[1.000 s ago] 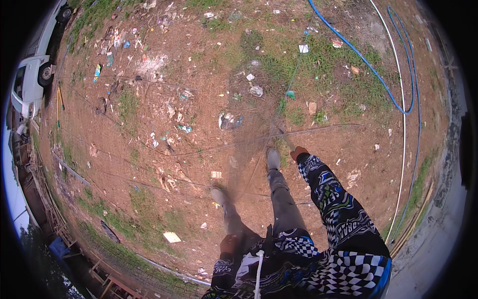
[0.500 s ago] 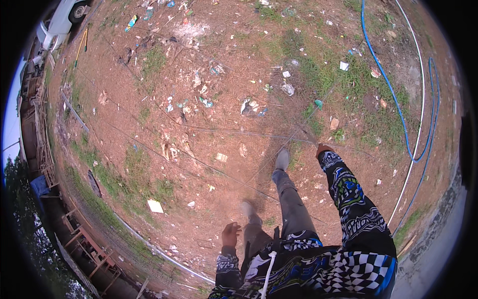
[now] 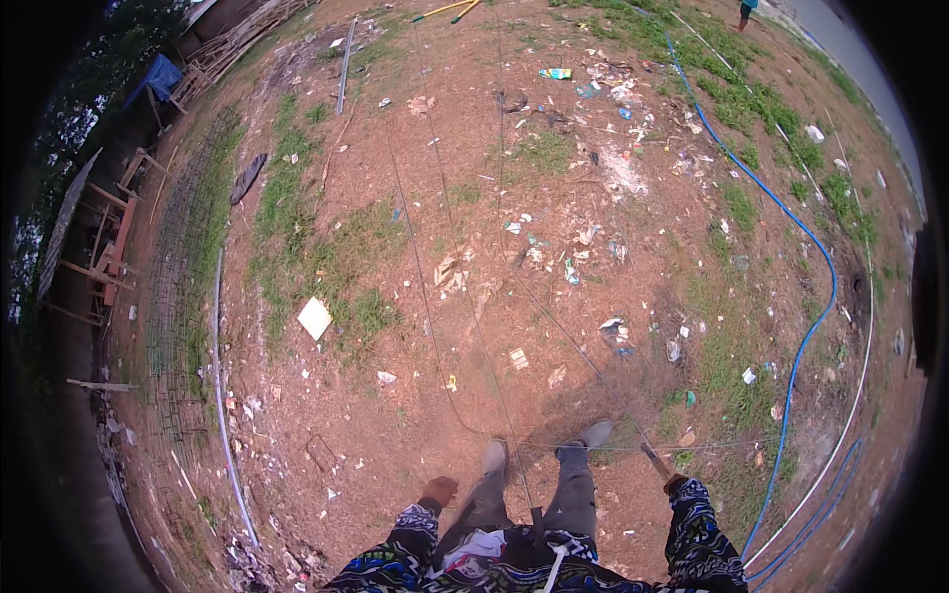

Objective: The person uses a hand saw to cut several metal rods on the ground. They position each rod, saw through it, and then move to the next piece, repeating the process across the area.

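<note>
My right hand (image 3: 676,483) is closed round a narrow, brownish, stick-like tool (image 3: 655,461), which points forward and left; its exact kind is too small to make out. A long thin dark rod or wire (image 3: 583,358) runs over the ground up to about the tool's tip; whether they touch, I cannot tell. My left hand (image 3: 441,489) hangs low beside my left leg, fingers curled in, with nothing visible in it. More thin wires (image 3: 416,262) stretch away across the soil, one passing between my shoes (image 3: 496,456).
Litter and a white square piece (image 3: 314,318) lie on the dirt. A blue hose (image 3: 828,259) and a white pipe (image 3: 863,371) curve along the right. On the left are wire mesh (image 3: 178,346), a long grey pipe (image 3: 219,395) and wooden frames (image 3: 114,242). Another person (image 3: 745,14) stands far right.
My view has turned left, bringing the mesh and wooden frames further in. My right hand has come down closer to my body, still with the tool. Both feet are now nearly level.
</note>
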Tool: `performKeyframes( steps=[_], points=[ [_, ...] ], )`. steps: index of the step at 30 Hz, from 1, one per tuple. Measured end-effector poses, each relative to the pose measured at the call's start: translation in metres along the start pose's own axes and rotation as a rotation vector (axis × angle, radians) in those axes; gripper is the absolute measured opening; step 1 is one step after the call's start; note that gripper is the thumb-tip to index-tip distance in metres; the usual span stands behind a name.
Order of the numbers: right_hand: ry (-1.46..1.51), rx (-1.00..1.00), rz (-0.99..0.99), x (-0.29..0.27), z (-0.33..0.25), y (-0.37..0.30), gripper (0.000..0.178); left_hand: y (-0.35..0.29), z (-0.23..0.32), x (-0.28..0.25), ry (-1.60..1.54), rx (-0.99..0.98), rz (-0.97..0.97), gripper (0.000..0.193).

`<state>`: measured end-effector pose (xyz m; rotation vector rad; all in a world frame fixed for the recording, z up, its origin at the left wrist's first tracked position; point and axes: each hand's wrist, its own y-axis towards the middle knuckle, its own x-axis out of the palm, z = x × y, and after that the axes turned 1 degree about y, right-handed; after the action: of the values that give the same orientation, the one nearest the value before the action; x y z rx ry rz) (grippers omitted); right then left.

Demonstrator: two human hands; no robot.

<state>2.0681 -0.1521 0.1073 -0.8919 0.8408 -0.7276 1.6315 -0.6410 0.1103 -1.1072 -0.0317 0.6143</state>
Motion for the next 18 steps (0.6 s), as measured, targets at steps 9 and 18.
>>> performKeyframes(
  steps=[9, 18],
  points=[
    [-0.160, -0.070, -0.032, 0.064, 0.023, -0.096, 0.042, 0.035, -0.087, -0.061, -0.209, -0.345, 0.068, 0.033],
    [0.151, -0.142, -0.072, 0.073, 0.041, -0.220, 0.042, 0.121, -0.093, 0.027, -0.120, -0.468, 0.189, 0.081]
  ],
)
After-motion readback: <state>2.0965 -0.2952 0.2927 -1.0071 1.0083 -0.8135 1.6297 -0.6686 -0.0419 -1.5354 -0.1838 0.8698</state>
